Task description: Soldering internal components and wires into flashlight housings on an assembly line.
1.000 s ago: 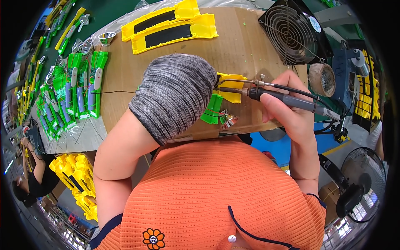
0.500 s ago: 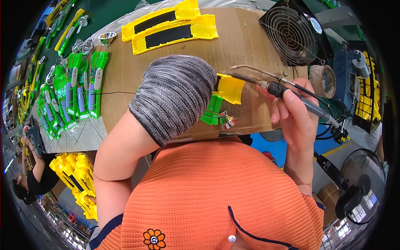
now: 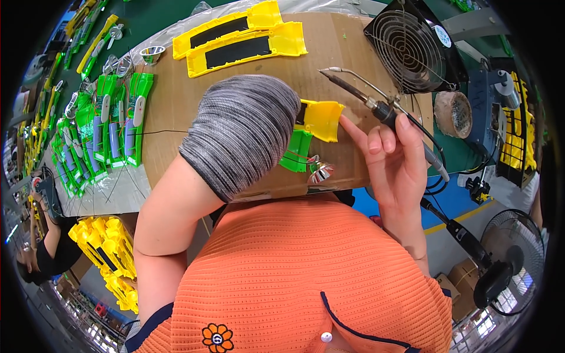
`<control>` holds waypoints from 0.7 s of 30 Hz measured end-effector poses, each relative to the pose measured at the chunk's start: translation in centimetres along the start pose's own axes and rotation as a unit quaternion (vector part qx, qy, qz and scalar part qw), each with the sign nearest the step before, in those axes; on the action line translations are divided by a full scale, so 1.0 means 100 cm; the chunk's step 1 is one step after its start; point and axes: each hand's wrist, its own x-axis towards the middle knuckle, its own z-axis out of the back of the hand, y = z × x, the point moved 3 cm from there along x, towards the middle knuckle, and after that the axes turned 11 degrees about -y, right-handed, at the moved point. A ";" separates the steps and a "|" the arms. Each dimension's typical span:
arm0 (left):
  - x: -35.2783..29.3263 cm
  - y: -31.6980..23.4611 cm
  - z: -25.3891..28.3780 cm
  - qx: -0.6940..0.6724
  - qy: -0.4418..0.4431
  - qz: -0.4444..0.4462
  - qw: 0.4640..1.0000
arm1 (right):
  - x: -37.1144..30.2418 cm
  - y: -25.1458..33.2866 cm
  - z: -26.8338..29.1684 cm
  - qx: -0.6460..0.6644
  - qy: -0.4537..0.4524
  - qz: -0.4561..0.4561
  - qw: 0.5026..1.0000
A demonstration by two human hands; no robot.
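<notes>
My right hand (image 3: 397, 159) is closed on a soldering iron (image 3: 382, 110) with a thin curved metal tube along it. The iron's tip is up and to the left, above the cardboard and apart from the parts. One finger of this hand reaches to the right edge of a yellow plastic casing (image 3: 322, 120), seemingly touching it. Just below the casing lies a green casing piece (image 3: 296, 152), with red wires to a small silver reflector (image 3: 321, 170). A grey knit sleeve (image 3: 241, 132) on my left arm hides my left hand and the left ends of both casings.
Two yellow casings with black strips (image 3: 238, 52) lie at the back of the cardboard (image 3: 341, 47). Several green casings with batteries and wires (image 3: 118, 120) stand at left. A black fan (image 3: 409, 50) and a solder wire roll (image 3: 452, 115) are at right. Yellow casings (image 3: 106, 247) fill the lower left.
The soldering iron's tip has risen away from the casings. My right hand has shifted left, one finger now stretched to the yellow casing. The casings and reflector have slid slightly left.
</notes>
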 end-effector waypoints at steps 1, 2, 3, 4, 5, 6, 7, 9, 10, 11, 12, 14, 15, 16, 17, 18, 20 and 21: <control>-0.002 -0.006 0.005 0.000 -0.002 0.000 1.000 | 0.003 -0.001 -0.002 0.000 0.003 0.000 1.000; -0.004 -0.003 0.006 -0.002 -0.017 0.002 1.000 | 0.008 -0.003 -0.004 -0.003 0.028 -0.001 1.000; -0.004 -0.002 0.004 -0.003 -0.017 0.002 1.000 | 0.013 -0.005 -0.006 -0.007 0.050 -0.002 0.999; -0.005 -0.001 0.002 0.001 -0.016 0.016 1.000 | 0.016 -0.005 -0.008 -0.010 0.049 0.003 0.999; -0.005 0.001 0.000 0.005 -0.015 0.029 0.999 | 0.018 -0.006 -0.007 -0.011 0.049 0.003 0.999; -0.005 0.002 -0.002 0.010 -0.015 0.043 0.999 | 0.019 -0.007 -0.005 -0.011 0.046 0.003 0.999; -0.006 0.004 -0.003 0.015 -0.014 0.058 0.998 | 0.021 -0.007 -0.004 -0.010 0.042 0.003 0.999; -0.006 0.006 -0.005 0.025 -0.013 0.084 0.996 | 0.020 -0.007 0.000 -0.012 0.039 0.001 0.999; -0.006 0.006 -0.005 0.025 -0.013 0.084 0.996 | 0.018 -0.006 0.002 -0.013 0.036 0.000 0.999; -0.006 0.005 -0.005 0.025 -0.016 0.084 0.996 | 0.018 -0.005 0.003 -0.013 0.035 0.001 0.999; -0.006 0.004 -0.005 0.024 -0.019 0.082 0.996 | 0.016 -0.003 0.005 -0.012 0.034 0.003 0.999; -0.007 0.002 -0.005 0.023 -0.025 0.079 0.996 | 0.015 0.000 0.010 -0.011 0.031 0.007 0.999; -0.008 0.001 -0.004 0.022 -0.028 0.077 0.996 | 0.014 0.001 0.012 -0.010 0.027 0.014 0.999; -0.009 0.000 -0.004 0.022 -0.032 0.075 0.996 | 0.013 0.002 0.015 -0.009 0.024 0.022 0.999; -0.010 -0.001 -0.003 0.022 -0.037 0.074 0.996 | 0.013 0.003 0.016 -0.009 0.024 0.023 0.999; -0.011 -0.001 -0.002 0.023 -0.041 0.073 0.996 | 0.012 0.003 0.018 -0.008 0.018 0.024 1.000; -0.014 -0.001 0.001 0.025 -0.051 0.071 0.996 | 0.010 0.004 0.018 -0.007 0.016 0.027 0.999; -0.019 0.002 -0.001 0.017 -0.064 0.065 0.996 | 0.008 0.004 0.017 -0.010 0.020 0.030 0.999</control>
